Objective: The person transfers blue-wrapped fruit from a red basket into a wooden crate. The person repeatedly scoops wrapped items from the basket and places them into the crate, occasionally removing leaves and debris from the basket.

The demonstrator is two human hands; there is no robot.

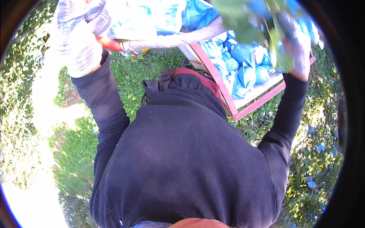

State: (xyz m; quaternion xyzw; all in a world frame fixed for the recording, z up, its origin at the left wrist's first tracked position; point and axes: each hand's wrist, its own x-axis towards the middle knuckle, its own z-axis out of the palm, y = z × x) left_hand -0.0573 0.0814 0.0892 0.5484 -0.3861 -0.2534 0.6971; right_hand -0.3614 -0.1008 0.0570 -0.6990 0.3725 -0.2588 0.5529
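My left hand point(82, 37), in a pale knitted work glove, is raised at the upper left with its fingers curled around a red handle point(109, 44). A curved, pale-wrapped bar point(176, 40) runs rightward from beside that handle. My right hand point(296, 45), also gloved, is up at the upper right, blurred, behind green leaves point(282, 54). Whether its fingers hold the leaves or a tool cannot be made out. Between the hands, blue plastic bags point(246, 75), several with white parts, lie piled on a cart.
The cart's reddish metal frame point(215, 77) stands close by my right hip. A large light-blue plastic sheet or bag point(154, 17) lies beyond the curved bar. Leafy plants point(310, 159) with small blue objects line the right side, and foliage point(20, 85) borders the left. Grass point(134, 71) covers the ground.
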